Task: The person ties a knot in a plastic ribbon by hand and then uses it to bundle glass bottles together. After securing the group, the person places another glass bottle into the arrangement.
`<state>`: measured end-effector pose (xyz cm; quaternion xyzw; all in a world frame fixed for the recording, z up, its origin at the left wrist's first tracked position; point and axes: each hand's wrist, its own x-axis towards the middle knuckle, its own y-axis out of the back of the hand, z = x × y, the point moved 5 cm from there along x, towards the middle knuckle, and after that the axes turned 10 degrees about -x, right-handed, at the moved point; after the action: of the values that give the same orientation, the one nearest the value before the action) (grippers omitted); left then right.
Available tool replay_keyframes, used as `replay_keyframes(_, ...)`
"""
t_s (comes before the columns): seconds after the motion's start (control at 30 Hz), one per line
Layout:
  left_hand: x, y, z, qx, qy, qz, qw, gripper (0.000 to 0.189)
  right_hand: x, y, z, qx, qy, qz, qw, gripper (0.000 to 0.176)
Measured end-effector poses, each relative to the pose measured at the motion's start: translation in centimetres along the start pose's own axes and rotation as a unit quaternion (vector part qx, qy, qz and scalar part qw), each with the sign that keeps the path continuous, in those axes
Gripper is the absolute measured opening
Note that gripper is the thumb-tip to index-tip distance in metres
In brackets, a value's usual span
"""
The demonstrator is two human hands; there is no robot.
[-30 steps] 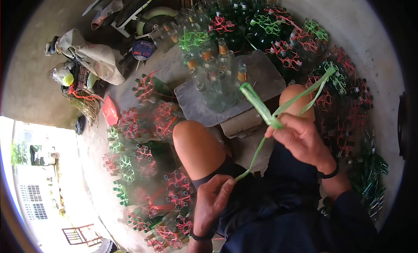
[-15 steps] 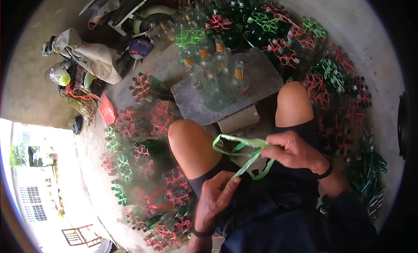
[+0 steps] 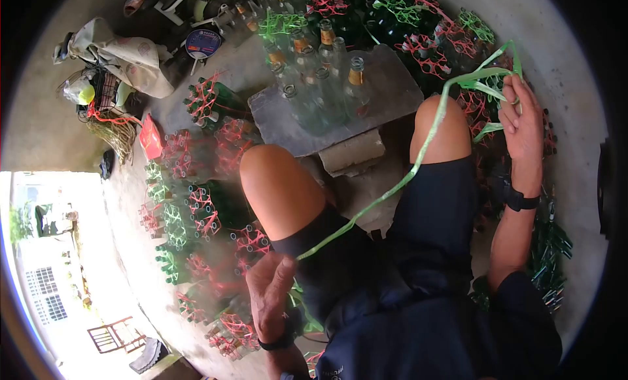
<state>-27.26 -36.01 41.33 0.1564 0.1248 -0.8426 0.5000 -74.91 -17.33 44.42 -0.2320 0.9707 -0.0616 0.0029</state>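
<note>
A long green plastic strip (image 3: 418,159) stretches slantwise across my lap between both hands. My left hand (image 3: 269,288) is closed, pinching its lower end beside my left thigh; a slack piece of green strip hangs below this hand. Raised at the right beyond my knee, my right hand (image 3: 523,121) grips the other end, where the strip forms loops around the fingers. In front of my knees, a group of clear glass bottles (image 3: 324,108) stands upright on a grey stone slab (image 3: 396,92), some with orange neck labels.
Bottles bundled with red and green strips (image 3: 203,213) crowd the floor at left; more bundles (image 3: 425,66) line the back right. Loose green bottles (image 3: 549,262) lie at lower right. A block (image 3: 353,151) supports the slab. A red plastic piece (image 3: 150,138) lies at left.
My hands have spread wide apart, the right moving up and right, the left moving left. The green strip, bunched between them before, is now drawn out long. The view has shifted slightly.
</note>
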Motion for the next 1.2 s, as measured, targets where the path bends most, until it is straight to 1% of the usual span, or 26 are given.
replay_keyframes(0.03,0.5,-0.5,0.1,0.001,0.008,0.000,1.000,0.023,-1.4,-2.0,-0.1,-0.035,-0.007,-0.021,0.999,0.023)
replay_keyframes(0.07,1.1,-1.3,0.4,0.000,-0.008,-0.015,1.000,0.023,-2.6,-3.7,0.2,-0.078,-0.019,-0.051,0.995,0.023)
replay_keyframes(0.1,1.5,-2.0,0.7,-0.001,-0.023,-0.029,0.999,0.022,-4.3,-6.0,0.0,-0.107,0.006,-0.121,0.987,0.022)
replay_keyframes(0.13,1.8,-2.6,0.8,0.001,-0.013,-0.028,1.000,0.022,-6.0,-8.2,-0.2,-0.124,0.009,-0.168,0.978,0.021)
replay_keyframes(0.17,2.2,-3.6,1.1,-0.015,-0.005,-0.049,0.999,0.023,-7.7,-10.1,-0.6,-0.171,-0.013,-0.224,0.959,0.021)
replay_keyframes(0.2,2.5,-4.6,1.5,-0.033,0.001,-0.070,0.997,0.024,-9.1,-12.2,-0.6,-0.212,0.072,-0.255,0.941,0.020)
replay_keyframes(0.23,2.7,-5.4,1.7,-0.033,0.006,-0.072,0.997,0.024,-10.7,-14.0,-0.4,-0.210,0.095,-0.327,0.917,0.019)
replay_keyframes(0.27,2.8,-6.3,1.9,-0.026,0.011,-0.092,0.995,0.024,-12.0,-14.9,1.1,-0.231,0.091,-0.379,0.892,0.020)
replay_keyframes(0.3,2.9,-7.1,1.9,-0.020,0.015,-0.112,0.993,0.023,-13.4,-16.5,2.1,-0.170,0.144,-0.377,0.899,0.022)
replay_keyframes(0.33,3.0,-7.6,1.6,-0.017,0.015,-0.121,0.992,0.023,-14.3,-17.6,2.5,-0.167,0.123,-0.419,0.884,0.021)
replay_keyframes(0.37,3.1,-7.8,1.5,-0.017,0.019,-0.121,0.992,0.023,-14.8,-18.2,3.1,-0.245,0.142,-0.465,0.839,0.017)
replay_keyframes(0.43,3.4,-8.3,1.6,-0.016,0.012,-0.142,0.990,0.023,-15.7,-19.1,3.6,-0.228,0.110,-0.499,0.829,0.018)
replay_keyframes(0.47,3.6,-8.0,1.5,-0.004,0.017,-0.154,0.988,0.024,-15.8,-19.2,3.8,-0.226,0.107,-0.501,0.828,0.018)
replay_keyframes(0.5,3.5,-7.9,1.2,-0.005,0.020,-0.151,0.988,0.024,-15.5,-19.1,4.6,-0.217,0.040,-0.502,0.836,0.020)
replay_keyframes(0.53,3.5,-7.8,1.2,-0.018,0.003,-0.139,0.990,0.025,-15.2,-18.9,5.4,-0.207,-0.026,-0.500,0.840,0.023)
replay_keyframes(0.57,3.5,-7.6,1.2,-0.032,-0.014,-0.126,0.991,0.027,-14.7,-18.7,5.6,-0.224,0.007,-0.473,0.852,0.027)
replay_keyframes(0.6,3.8,-7.0,1.2,-0.015,-0.019,-0.151,0.988,0.031,-14.2,-18.3,5.9,-0.225,-0.012,-0.465,0.856,0.027)
replay_keyframes(0.63,3.4,-6.7,1.1,-0.028,-0.006,-0.094,0.995,0.032,-13.8,-18.0,6.1,-0.226,-0.030,-0.456,0.860,0.028)
replay_keyframes(0.7,3.4,-5.7,0.7,-0.042,-0.046,-0.088,0.994,0.034,-13.1,-17.7,5.8,-0.225,-0.019,-0.445,0.867,0.029)
replay_keyframes(0.73,3.3,-5.3,0.8,-0.043,-0.046,-0.088,0.994,0.034,-12.8,-17.6,5.6,-0.215,-0.017,-0.439,0.872,0.029)
replay_keyframes(0.8,2.9,-4.8,0.7,-0.068,0.009,-0.096,0.993,0.032,-12.7,-17.5,5.8,-0.205,-0.018,-0.430,0.879,0.027)
replay_keyframes(0.9,2.6,-4.5,0.3,-0.088,0.025,-0.097,0.991,0.031,-12.6,-17.7,5.4,-0.199,-0.029,-0.420,0.885,0.027)
replay_keyframes(1.03,2.3,-4.8,0.4,-0.065,0.015,-0.110,0.992,0.030,-12.8,-17.7,5.8,-0.193,-0.038,-0.417,0.888,0.026)
replay_keyframes(1.1,2.2,-4.8,0.6,-0.028,0.021,-0.110,0.993,0.029,-12.7,-17.7,5.5,-0.206,-0.025,-0.406,0.890,0.031)
replay_keyframes(1.2,2.2,-5.2,1.0,-0.030,0.009,-0.106,0.994,0.025,-12.6,-17.6,5.4,-0.202,-0.009,-0.409,0.890,0.031)
